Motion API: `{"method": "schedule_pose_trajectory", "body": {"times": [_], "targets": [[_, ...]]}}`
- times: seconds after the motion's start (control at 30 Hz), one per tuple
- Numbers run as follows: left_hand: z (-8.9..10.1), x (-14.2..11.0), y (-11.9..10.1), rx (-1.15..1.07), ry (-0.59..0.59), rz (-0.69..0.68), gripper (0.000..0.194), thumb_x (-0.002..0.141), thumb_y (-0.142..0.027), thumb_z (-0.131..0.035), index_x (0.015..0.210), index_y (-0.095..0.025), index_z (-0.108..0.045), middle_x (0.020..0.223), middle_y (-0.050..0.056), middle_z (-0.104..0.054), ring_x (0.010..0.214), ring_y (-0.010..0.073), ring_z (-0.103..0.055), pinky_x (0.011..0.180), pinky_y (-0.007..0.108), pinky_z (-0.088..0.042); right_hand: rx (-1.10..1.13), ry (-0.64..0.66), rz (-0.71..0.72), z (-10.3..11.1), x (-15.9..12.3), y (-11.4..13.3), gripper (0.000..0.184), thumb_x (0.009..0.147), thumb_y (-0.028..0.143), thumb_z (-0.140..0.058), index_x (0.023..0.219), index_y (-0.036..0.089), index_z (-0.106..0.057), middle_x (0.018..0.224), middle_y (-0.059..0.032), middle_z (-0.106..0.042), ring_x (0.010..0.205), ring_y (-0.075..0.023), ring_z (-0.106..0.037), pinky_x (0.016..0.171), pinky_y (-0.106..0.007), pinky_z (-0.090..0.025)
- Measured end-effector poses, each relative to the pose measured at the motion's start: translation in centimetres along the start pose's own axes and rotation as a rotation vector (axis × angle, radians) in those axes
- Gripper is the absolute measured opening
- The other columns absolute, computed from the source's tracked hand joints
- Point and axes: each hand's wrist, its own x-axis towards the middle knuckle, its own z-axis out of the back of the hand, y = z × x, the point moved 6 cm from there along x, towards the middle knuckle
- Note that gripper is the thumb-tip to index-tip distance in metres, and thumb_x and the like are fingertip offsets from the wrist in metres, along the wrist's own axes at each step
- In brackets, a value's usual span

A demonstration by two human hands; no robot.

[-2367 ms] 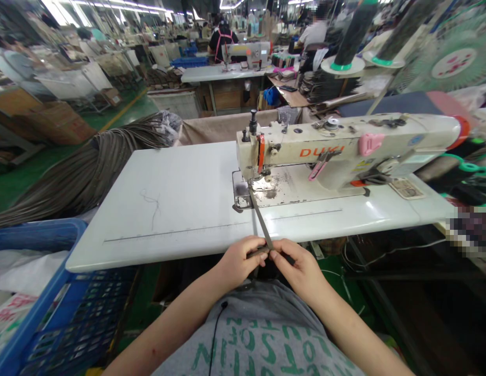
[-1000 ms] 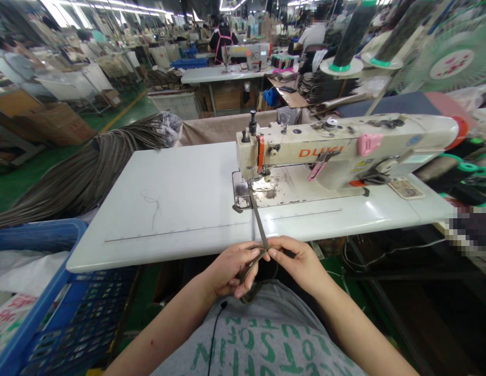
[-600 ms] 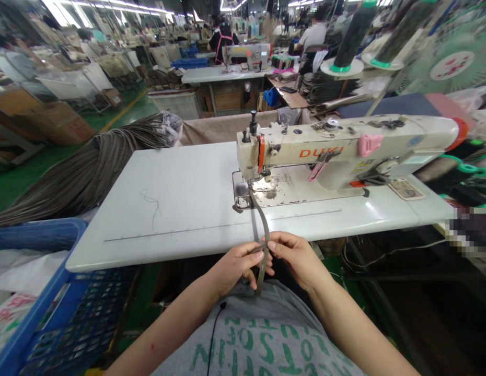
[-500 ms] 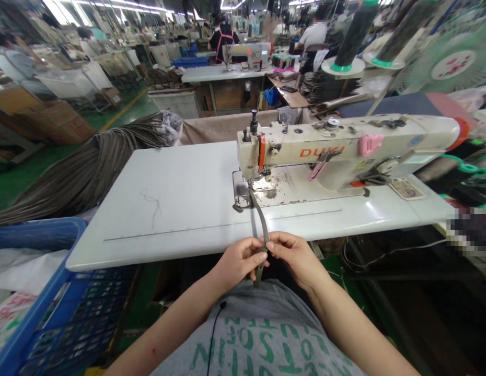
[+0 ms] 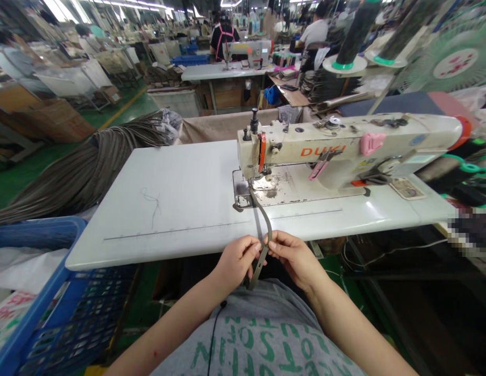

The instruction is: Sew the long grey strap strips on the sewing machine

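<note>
A narrow grey-brown strap (image 5: 265,213) runs from under the presser foot of the sewing machine (image 5: 298,151) towards me, bowed to the right. My left hand (image 5: 243,256) pinches it just past the table's front edge, and my right hand (image 5: 289,253) pinches it right beside, the fingertips almost touching. Below my fingers the strap's lower part, with a small slot in it, hangs down in front of my grey shirt. The spot where strap meets needle is small and partly hidden by the machine head.
The white table (image 5: 176,188) has a ruler line and a loose thread (image 5: 152,201) on it. A blue crate (image 5: 66,313) stands at the left, beside a big bundle of straps (image 5: 82,162). Thread cones (image 5: 355,36) and a fan (image 5: 454,62) are at the right. Other people sit further back.
The strap between my hands and the machine now bows further to the right. Its lower part has tilted, the slot showing more plainly. Both hands have barely moved.
</note>
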Motion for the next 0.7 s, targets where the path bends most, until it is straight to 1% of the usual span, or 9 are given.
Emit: {"method": "schedule_pose_trajectory", "body": {"times": [0.07, 0.13, 0.2, 0.27, 0.33, 0.4, 0.5, 0.6, 0.7], "targets": [[0.2, 0.0, -0.2, 0.031, -0.016, -0.025, 0.035, 0.099, -0.052, -0.053, 0.092, -0.019, -0.061, 0.079, 0.003, -0.07, 0.043, 0.0091, -0.054, 0.045, 0.023, -0.041, 0.018, 0.0, -0.009, 0.0, 0.0, 0.0, 0.027, 0.073, 0.042, -0.089, 0.083, 0.02, -0.076, 0.079, -0.0007, -0.066, 0.072, -0.0169, -0.057, 0.071, -0.03, -0.048], [0.7, 0.0, -0.8, 0.072, -0.069, -0.1, 0.033, 0.098, -0.049, -0.056, 0.09, -0.019, -0.064, 0.085, 0.004, -0.067, 0.051, 0.0104, -0.056, 0.051, 0.025, -0.045, 0.02, 0.003, -0.004, 0.1, 0.1, 0.1, 0.026, 0.074, 0.041, -0.089, 0.084, 0.02, -0.077, 0.08, -0.0011, -0.066, 0.073, -0.0169, -0.056, 0.071, -0.03, -0.047], [1.2, 0.0, -1.7, 0.132, -0.141, -0.22, 0.028, 0.097, -0.045, -0.058, 0.089, -0.019, -0.067, 0.096, 0.007, -0.066, 0.069, 0.0149, -0.063, 0.065, 0.028, -0.051, 0.003, 0.013, 0.014, 0.2, 0.2, 0.1, 0.024, 0.076, 0.04, -0.088, 0.084, 0.02, -0.078, 0.079, -0.001, -0.066, 0.073, -0.0167, -0.055, 0.071, -0.029, -0.044], [1.4, 0.0, -2.3, 0.191, -0.163, -0.313, 0.026, 0.097, -0.042, -0.058, 0.088, -0.02, -0.067, 0.1, 0.008, -0.066, 0.087, 0.0196, -0.065, 0.08, 0.032, -0.052, -0.015, 0.028, 0.028, 0.2, 0.3, 0.1, 0.023, 0.077, 0.04, -0.087, 0.083, 0.019, -0.078, 0.078, -0.0006, -0.065, 0.073, -0.0163, -0.054, 0.071, -0.029, -0.041], [1.2, 0.1, -2.0, 0.22, -0.119, -0.288, 0.026, 0.099, -0.041, -0.054, 0.087, -0.02, -0.065, 0.086, 0.005, -0.066, 0.084, 0.0198, -0.064, 0.08, 0.032, -0.051, -0.016, 0.041, 0.028, 0.2, 0.4, 0.0, 0.023, 0.078, 0.04, -0.086, 0.082, 0.019, -0.078, 0.076, -0.0001, -0.064, 0.072, -0.0158, -0.052, 0.07, -0.029, -0.039], [0.9, 0.3, -1.2, 0.198, -0.061, -0.198, 0.029, 0.101, -0.043, -0.05, 0.088, -0.02, -0.063, 0.073, 0.001, -0.062, 0.067, 0.0163, -0.061, 0.068, 0.03, -0.048, -0.005, 0.058, 0.025, 0.2, 0.5, -0.1, 0.023, 0.079, 0.04, -0.086, 0.082, 0.019, -0.078, 0.074, 0.0004, -0.063, 0.071, -0.0157, -0.051, 0.069, -0.029, -0.038], [0.7, 0.3, -0.5, 0.15, -0.032, -0.139, 0.031, 0.101, -0.046, -0.049, 0.09, -0.02, -0.061, 0.075, -0.001, -0.064, 0.052, 0.0119, -0.055, 0.057, 0.027, -0.044, 0.023, 0.084, 0.022, 0.0, 0.6, -0.3, 0.022, 0.078, 0.039, -0.087, 0.081, 0.019, -0.077, 0.074, 0.0003, -0.064, 0.071, -0.016, -0.052, 0.071, -0.03, -0.039], [0.8, 0.4, -0.5, 0.168, -0.052, -0.131, 0.03, 0.1, -0.045, -0.05, 0.089, -0.02, -0.061, 0.079, 0.001, -0.066, 0.054, 0.0118, -0.055, 0.057, 0.026, -0.043, 0.095, 0.084, -0.009, 0.0, 0.6, -0.7, 0.022, 0.076, 0.038, -0.09, 0.082, 0.02, -0.078, 0.074, 0.0007, -0.064, 0.073, -0.0161, -0.053, 0.073, -0.03, -0.041], [0.9, 0.5, -0.8, 0.232, -0.071, -0.127, 0.027, 0.098, -0.043, -0.051, 0.088, -0.02, -0.062, 0.079, 0.002, -0.066, 0.064, 0.0142, -0.057, 0.061, 0.027, -0.044, 0.152, 0.086, -0.034, 0.1, 0.7, -1.1, 0.023, 0.075, 0.037, -0.092, 0.083, 0.02, -0.079, 0.076, 0.0008, -0.064, 0.075, -0.016, -0.054, 0.075, -0.029, -0.043]]}}
